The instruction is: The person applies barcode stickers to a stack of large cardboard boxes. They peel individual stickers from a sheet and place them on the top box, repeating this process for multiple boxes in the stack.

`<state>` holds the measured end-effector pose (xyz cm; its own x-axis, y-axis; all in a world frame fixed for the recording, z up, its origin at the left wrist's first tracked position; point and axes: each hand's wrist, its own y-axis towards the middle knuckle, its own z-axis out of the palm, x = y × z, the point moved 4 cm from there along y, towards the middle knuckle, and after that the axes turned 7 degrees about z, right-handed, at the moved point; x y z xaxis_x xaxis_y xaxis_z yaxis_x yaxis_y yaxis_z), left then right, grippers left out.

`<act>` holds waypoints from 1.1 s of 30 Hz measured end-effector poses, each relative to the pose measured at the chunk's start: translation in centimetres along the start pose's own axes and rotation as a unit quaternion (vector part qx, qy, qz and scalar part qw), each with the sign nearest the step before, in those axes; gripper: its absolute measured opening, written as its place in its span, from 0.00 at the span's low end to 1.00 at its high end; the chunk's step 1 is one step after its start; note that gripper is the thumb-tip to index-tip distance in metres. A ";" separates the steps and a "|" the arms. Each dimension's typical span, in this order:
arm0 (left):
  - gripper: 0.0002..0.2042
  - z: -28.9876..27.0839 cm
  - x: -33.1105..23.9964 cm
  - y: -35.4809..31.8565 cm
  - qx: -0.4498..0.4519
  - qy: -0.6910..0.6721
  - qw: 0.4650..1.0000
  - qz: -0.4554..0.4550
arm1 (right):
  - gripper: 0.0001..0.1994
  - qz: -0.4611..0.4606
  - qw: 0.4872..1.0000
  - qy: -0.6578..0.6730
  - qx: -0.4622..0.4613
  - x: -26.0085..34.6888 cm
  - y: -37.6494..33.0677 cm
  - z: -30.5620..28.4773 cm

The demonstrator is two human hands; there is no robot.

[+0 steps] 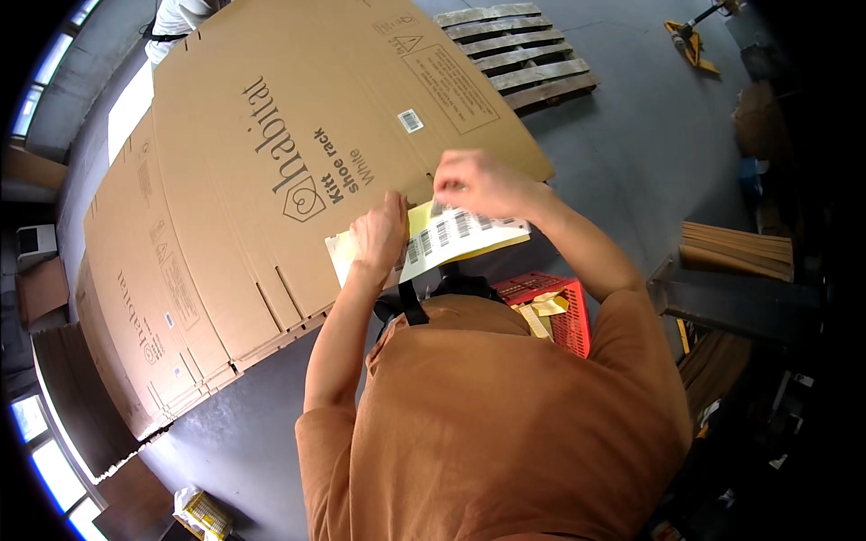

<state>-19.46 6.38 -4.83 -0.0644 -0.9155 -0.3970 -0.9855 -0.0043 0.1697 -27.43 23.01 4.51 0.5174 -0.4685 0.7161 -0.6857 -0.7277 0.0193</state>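
Observation:
My left hand (pixel 381 233) grips the left part of a sheet of white barcode labels (pixel 451 236), with its thumb and fingers closed on it. The sheet has yellow backing showing along its upper edge, and it lies tilted over the near edge of a stack of flat cardboard boxes (pixel 244 153). My right hand (pixel 483 185) pinches at the sheet's upper edge, where a small pale label seems to lift between the fingertips; its exact outline is blurred. A single white label (pixel 410 121) is stuck on the top box, beyond my right hand.
A red plastic crate (pixel 577 317) holding yellow paper scraps stands close by my right side. Beyond the boxes lies a wooden pallet (pixel 519 54). A person in white (pixel 176 22) is at the far left. More cardboard (pixel 735 248) is stacked at right, and a yellow basket (pixel 203 514) sits at lower left.

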 end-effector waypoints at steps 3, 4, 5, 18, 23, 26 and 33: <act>0.07 -0.7 0.0 -3.0 -0.001 -0.053 0.998 0.028 | 0.07 0.151 0.929 0.328 -0.086 -1.7 -0.1 -1.2; 0.06 -1.0 -0.1 -4.0 0.019 -0.040 0.999 0.020 | 0.06 0.195 0.890 0.410 -0.051 -3.0 -0.1 0.0; 0.06 -1.1 -0.4 -4.8 0.040 -0.030 0.999 0.014 | 0.06 0.238 0.841 0.485 -0.018 -4.2 -0.4 1.0; 0.18 -0.1 -0.6 -6.6 -0.063 -0.009 0.992 0.110 | 0.06 0.421 0.735 0.529 0.054 -6.4 0.1 11.5; 0.25 1.0 -0.7 -5.6 0.022 0.055 0.996 0.071 | 0.06 0.421 0.751 0.506 0.049 -5.9 0.2 11.5; 0.27 1.7 -1.0 -5.3 0.057 0.093 0.993 0.052 | 0.09 0.365 0.856 0.366 0.018 -5.4 0.5 11.0; 0.29 2.3 -1.4 -5.5 0.114 0.085 0.990 0.000 | 0.26 -0.024 0.966 -0.229 -0.115 -2.1 -1.6 11.0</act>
<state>-14.31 8.60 -7.33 -0.0559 -0.9702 -0.2357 -0.9966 0.0684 -0.0454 -21.75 19.68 -4.73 0.6873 -0.6485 0.3274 -0.7240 -0.6479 0.2366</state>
